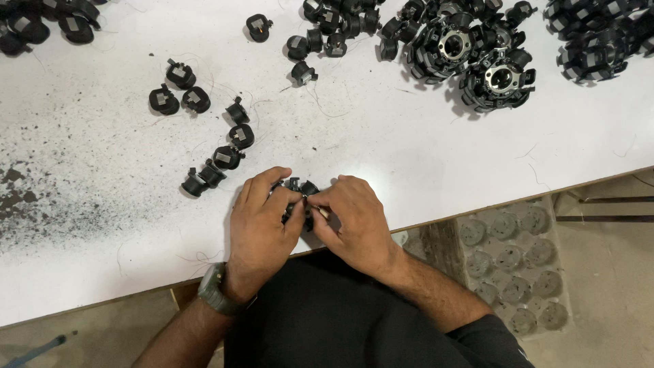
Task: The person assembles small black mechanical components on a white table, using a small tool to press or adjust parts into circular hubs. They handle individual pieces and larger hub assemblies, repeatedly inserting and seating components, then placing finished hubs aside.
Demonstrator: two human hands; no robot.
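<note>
Both my hands meet at the near edge of a white table (422, 150). My left hand (259, 221) and my right hand (354, 218) together grip a small cluster of black coil bobbins (298, 187) pressed between the fingers. Most of the cluster is hidden by my fingers. A chain of similar black coil bobbins (218, 160) joined by thin wire trails away to the upper left of my left hand. I wear a watch (216, 292) on the left wrist.
Loose black bobbins (327, 34) lie at the far middle and far left (41, 24). Assembled round black stators (477, 58) sit far right. Dark specks stain the table's left side (41, 197). A grey moulded tray (511, 266) stands on the floor at right.
</note>
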